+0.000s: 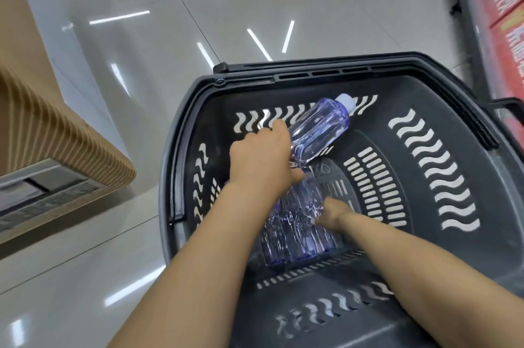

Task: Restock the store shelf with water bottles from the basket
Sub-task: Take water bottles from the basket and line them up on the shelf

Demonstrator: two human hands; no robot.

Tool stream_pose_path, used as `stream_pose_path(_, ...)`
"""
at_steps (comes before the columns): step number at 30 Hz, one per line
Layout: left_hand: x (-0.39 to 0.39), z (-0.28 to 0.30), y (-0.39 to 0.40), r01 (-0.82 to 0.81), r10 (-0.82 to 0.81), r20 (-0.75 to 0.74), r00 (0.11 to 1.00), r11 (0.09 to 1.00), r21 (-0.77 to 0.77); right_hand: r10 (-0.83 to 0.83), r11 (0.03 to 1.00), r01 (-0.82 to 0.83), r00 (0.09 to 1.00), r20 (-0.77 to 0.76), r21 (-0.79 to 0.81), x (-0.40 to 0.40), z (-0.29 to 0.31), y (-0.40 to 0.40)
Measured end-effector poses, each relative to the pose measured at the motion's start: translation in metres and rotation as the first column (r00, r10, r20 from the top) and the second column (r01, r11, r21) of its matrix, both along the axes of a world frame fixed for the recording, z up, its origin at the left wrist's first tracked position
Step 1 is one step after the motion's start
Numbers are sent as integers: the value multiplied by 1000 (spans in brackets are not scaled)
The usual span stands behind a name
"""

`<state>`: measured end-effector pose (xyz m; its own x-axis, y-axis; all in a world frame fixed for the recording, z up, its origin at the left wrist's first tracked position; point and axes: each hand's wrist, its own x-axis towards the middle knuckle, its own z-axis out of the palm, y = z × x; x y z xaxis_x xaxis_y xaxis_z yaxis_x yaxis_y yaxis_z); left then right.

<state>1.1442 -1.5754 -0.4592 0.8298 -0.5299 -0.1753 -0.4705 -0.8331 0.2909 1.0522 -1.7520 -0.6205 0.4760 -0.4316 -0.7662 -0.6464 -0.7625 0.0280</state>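
Your left hand (262,160) grips a clear, blue-tinted plastic water bottle with a white cap (320,128), fingers wrapped round its lower body; the bottle lies tilted, cap pointing toward the far wall of the basket, and is raised above the basket floor. Your right hand (331,213) reaches down into the basket and rests on a group of clear blue-tinted plastic water bottles (297,231) lying side by side on the basket floor; the fingers curl against the nearest bottle, but you cannot tell from this view whether they close fully round it. Both forearms extend from the lower edge of the view into the basket. The container is a dark grey plastic shopping basket with wave-shaped slots in its walls (442,166) and straight slots in its base. The basket stands on a glossy light tiled floor (141,44) that reflects strip lights. To your left, the corner of a tan corrugated cardboard box (51,132) sits on a shelf edge with a price-label strip (48,197). To your right, a red printed panel (507,44) runs along the upper edge of the view.
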Motion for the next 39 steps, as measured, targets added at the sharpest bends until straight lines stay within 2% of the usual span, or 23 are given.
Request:
stream_pose_path(2, -2, -2, 0, 3, -3, -3, 1000, 1000, 11, 12, 1000, -12, 999, -30, -4, -4, -4, 1)
stream_pose_path(6, 1, -4, 0, -5, 4, 26, 1000, 999, 52, -38, 999, 39, 999, 7, -15, -6, -15, -3)
stream_pose_path(10, 4, -4, -2, -27, 23, 52, 998, 997, 77, -161, 981, 164, 986, -36, 99, -10, -23, 2)
stream_pose_path(19, 2, -8, -3, -24, 18, 62, 998, 995, 96, -159, 984, 163, 986, -57, 75, -11, -29, -5)
stream_pose_path(23, 3, -9, -4, -17, 11, 63, 998, 995, 94, -121, 987, 125, 991, -51, 101, 0, -16, -5)
stream_pose_path(28, 5, -9, -6, -20, 18, 44, 999, 999, 43, -175, 973, 183, 982, -70, 140, 10, 19, -6)
stream_pose_path(31, 7, -9, -7, -32, 32, 32, 999, 999, -10, -217, 966, 216, 976, -11, 144, 7, 55, -9)
stream_pose_path(34, 6, -4, -12, -61, 61, -11, 998, 994, -91, -229, 962, 207, 967, 112, 180, -3, 99, -15)
stream_pose_path(39, -8, 9, -11, -215, 140, -247, 959, 927, -308, -243, 958, 160, 895, 373, 240, -33, 174, -26)
